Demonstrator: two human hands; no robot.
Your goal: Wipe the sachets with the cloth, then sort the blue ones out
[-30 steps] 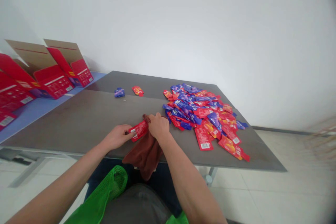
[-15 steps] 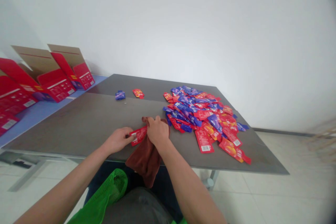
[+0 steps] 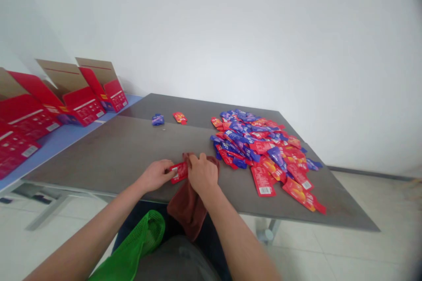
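Note:
My left hand [image 3: 157,176] pinches the left end of a red packet [image 3: 180,172] near the table's front edge. My right hand [image 3: 203,174] is closed on a brown cloth [image 3: 189,208], which lies against the packet's right end and hangs over the edge towards my lap. Right of my hands lies a heap of red and blue packets [image 3: 263,147]. Farther back on the table are one blue packet [image 3: 158,119] and one orange-red packet [image 3: 180,117], lying apart from each other.
Several open red cardboard boxes [image 3: 84,105] stand on a blue surface [image 3: 66,138] at the left. The dark grey table [image 3: 132,140] reaches back towards a white wall [image 3: 231,44]. A green mesh garment [image 3: 145,237] shows at my lap.
The whole view has shifted, so the table and boxes appear farther right. Both hands stay at the packet and cloth; less of the packet shows between them now.

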